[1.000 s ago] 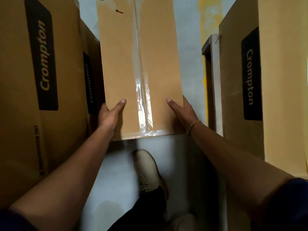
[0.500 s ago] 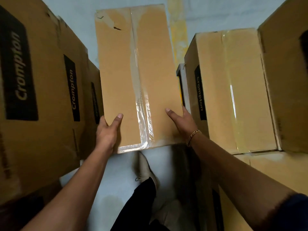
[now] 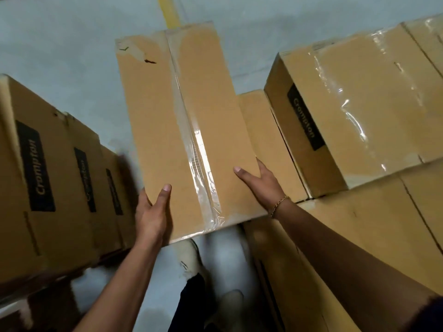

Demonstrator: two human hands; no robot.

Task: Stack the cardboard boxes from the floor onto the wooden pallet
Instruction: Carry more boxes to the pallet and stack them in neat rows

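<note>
A long brown cardboard box (image 3: pixel 158 130) with clear tape down its middle is held up in front of me, its near end tilted toward me. My left hand (image 3: pixel 153 212) grips its near left edge, thumb on top. My right hand (image 3: pixel 261 185) grips its near right edge, thumb on top, a gold bracelet on the wrist. To the right is a stack of taped boxes (image 3: pixel 374 106), with a lower layer (image 3: pixel 359 226) under it. The pallet itself is not in sight.
A row of Crompton-marked boxes (image 3: pixel 48 178) stands on the left. The grey floor (image 3: pixel 60 44) carries a yellow line (image 3: pixel 169 13) at the top. My shoes (image 3: pixel 191 257) stand in the narrow gap between the two groups of boxes.
The box has risen higher and swung a little to the right, toward the stack. Both hands keep the same grip. More of the right-hand stack's top has come into view.
</note>
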